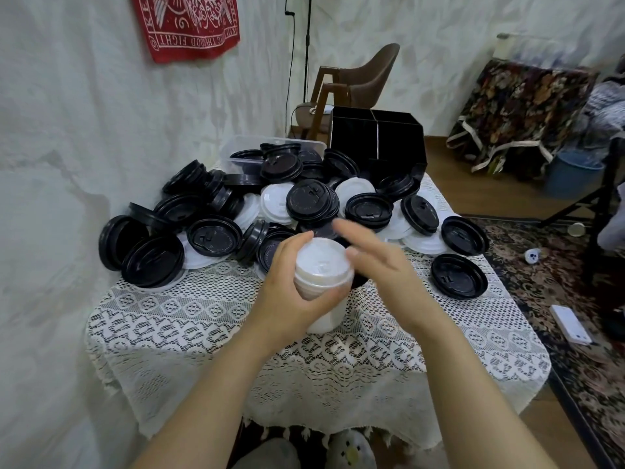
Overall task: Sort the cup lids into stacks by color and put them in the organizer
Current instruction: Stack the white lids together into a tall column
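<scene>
Bare hands and forearms, seen from the wearer's own head

The left hand [291, 286] and right hand [375, 265] are uncovered, as are both forearms [209, 394] down to the frame's lower edge. The right hand's fingers are motion-blurred. Between the arms show what looks like a grey-clad knee [267, 451] and a pale plush slipper [351, 451] with a bird's face, both cut off.

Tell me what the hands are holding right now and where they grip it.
The left hand grips the stack of white lids round its side. The right hand holds nothing.
</scene>
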